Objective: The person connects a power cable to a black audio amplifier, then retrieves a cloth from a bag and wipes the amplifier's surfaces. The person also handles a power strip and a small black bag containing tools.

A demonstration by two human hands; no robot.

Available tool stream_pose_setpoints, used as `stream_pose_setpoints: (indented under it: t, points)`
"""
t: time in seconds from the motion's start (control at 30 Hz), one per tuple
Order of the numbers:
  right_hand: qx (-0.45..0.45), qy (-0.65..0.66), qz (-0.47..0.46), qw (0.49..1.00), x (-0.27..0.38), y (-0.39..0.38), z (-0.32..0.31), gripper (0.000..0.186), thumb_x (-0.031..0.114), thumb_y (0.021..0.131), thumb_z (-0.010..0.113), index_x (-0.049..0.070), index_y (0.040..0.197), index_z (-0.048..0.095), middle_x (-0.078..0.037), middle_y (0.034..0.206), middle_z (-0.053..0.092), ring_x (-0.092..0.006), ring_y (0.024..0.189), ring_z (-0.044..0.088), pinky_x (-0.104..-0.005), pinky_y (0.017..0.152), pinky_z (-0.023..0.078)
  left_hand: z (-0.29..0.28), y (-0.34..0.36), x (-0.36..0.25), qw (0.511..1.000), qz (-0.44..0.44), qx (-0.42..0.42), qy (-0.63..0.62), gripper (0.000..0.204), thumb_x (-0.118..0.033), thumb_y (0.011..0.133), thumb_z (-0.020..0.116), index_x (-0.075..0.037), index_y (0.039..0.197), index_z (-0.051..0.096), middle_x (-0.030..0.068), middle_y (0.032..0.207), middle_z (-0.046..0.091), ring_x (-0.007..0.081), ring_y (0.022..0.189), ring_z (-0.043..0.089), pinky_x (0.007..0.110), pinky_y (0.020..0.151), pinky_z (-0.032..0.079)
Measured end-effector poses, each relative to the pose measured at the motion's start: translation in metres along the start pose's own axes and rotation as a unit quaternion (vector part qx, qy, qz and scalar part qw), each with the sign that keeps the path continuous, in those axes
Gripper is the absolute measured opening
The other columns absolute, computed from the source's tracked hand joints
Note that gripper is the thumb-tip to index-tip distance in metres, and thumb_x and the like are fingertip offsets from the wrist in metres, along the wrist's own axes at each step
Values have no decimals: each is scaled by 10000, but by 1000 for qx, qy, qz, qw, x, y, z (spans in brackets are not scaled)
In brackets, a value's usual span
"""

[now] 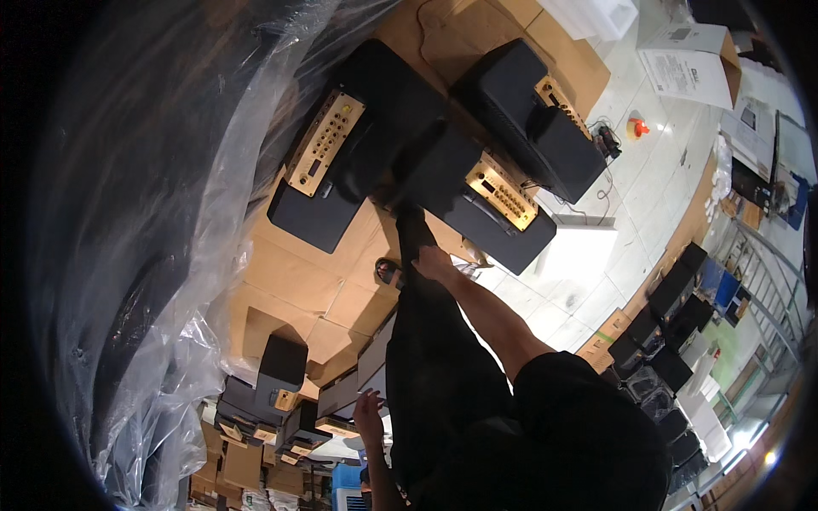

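Observation:
My right hand is against my dark trouser leg in the middle of the view; its fingers are too hidden to tell their shape. My left hand hangs lower left of it, fingers apart and loosely bent, holding nothing. Above are three black amplifier-like units with gold knobbed panels, one at left, one in the middle and one at upper right. They rest around brown cardboard sheets. A shoe shows beside the leg.
Clear plastic sheeting fills the left side. More black units and cardboard boxes lie lower left. At right are tiled floor, a cable, a small orange-red object, an open white carton, stacked black items and metal railings.

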State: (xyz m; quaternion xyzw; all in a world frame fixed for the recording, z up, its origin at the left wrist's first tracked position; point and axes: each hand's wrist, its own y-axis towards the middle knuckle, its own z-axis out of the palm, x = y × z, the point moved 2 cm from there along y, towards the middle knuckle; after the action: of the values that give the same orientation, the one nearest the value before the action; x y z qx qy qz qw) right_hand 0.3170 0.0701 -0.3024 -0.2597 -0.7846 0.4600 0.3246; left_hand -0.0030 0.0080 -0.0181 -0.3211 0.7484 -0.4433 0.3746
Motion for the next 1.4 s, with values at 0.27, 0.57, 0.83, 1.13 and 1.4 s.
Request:
stream_pose_setpoints:
  t: [0.27, 0.57, 0.83, 1.13, 1.4]
  points:
    - [-21, 52, 1, 998, -15, -44, -26, 475, 401, 891, 522, -22, 1090, 608, -234, 1006, 660, -377, 979, 635, -458, 871, 503, -4, -10, 21, 999, 8, 2, 39, 297, -196, 931, 554, 28, 1119, 609, 126, 932, 687, 181, 804, 664, 285, 705, 534]
    - [-162, 145, 42, 975, -76, -155, -11, 431, 382, 869, 580, -35, 948, 654, -250, 896, 664, -402, 900, 643, -476, 795, 509, -9, 19, -6, 992, 122, 15, -19, 340, -225, 968, 525, 27, 1192, 565, 145, 1011, 682, 203, 857, 673, 303, 752, 528]
    - [-191, 112, 113, 969, -191, -316, 160, 515, 475, 849, 568, -28, 781, 654, -275, 853, 650, -433, 844, 632, -509, 727, 507, -33, 56, 90, 981, 155, 83, -79, 254, -195, 967, 517, 34, 1017, 614, 110, 889, 663, 162, 714, 618, 267, 628, 503]
    - [-277, 346, 108, 890, -233, -402, 364, 277, 327, 779, 611, 60, 822, 673, -184, 804, 659, -387, 823, 648, -469, 714, 524, -99, 86, 197, 850, 247, 119, 449, 218, -265, 940, 490, -88, 936, 616, 79, 856, 661, 224, 658, 633, 321, 563, 500]
    - [-234, 360, 244, 869, -243, -498, 325, 344, 363, 824, 540, 50, 872, 676, -237, 942, 665, -404, 909, 644, -493, 778, 522, 5, 80, 40, 981, 117, 142, 67, 151, -202, 911, 548, -61, 862, 568, 64, 726, 590, 158, 556, 585, 280, 450, 463]
